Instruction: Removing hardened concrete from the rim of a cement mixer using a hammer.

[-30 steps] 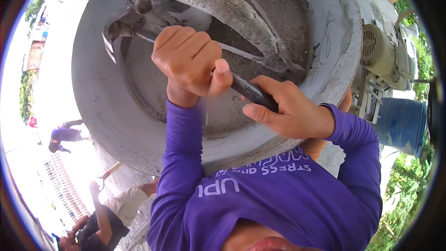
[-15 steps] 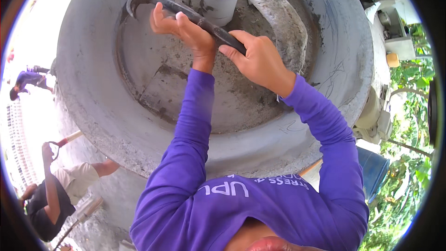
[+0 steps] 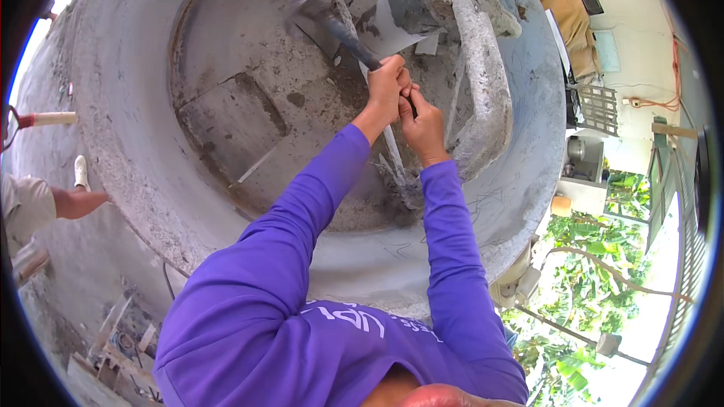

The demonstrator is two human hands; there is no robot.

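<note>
Both hands grip the dark handle of a claw hammer [image 3: 353, 42]. My left hand [image 3: 386, 90] is wrapped round the handle higher up. My right hand [image 3: 424, 126] closes on its lower end, against the left hand. The hammer's head is smeared by motion over the inside of a large round concrete basin [image 3: 128, 128]. Close to the head lie a thin rod-like piece and a torn pale sheet-like piece [image 3: 388, 19]. A long, rough, cement-crusted piece [image 3: 483, 75] stands to the right of my hands.
Grit and a flat slab [image 3: 234, 117] lie on the basin's floor. At the left, a person's leg [image 3: 79, 202] and a wooden-handled tool [image 3: 49, 119] are outside the rim. Wood scraps [image 3: 121, 347] lie at lower left. Another person's brown-clothed part [image 3: 569, 22] shows at upper right.
My left hand, open beside the handle before, has closed round it. The hammer has swung and its head is now blurred. The view has shifted, showing more of the right side.
</note>
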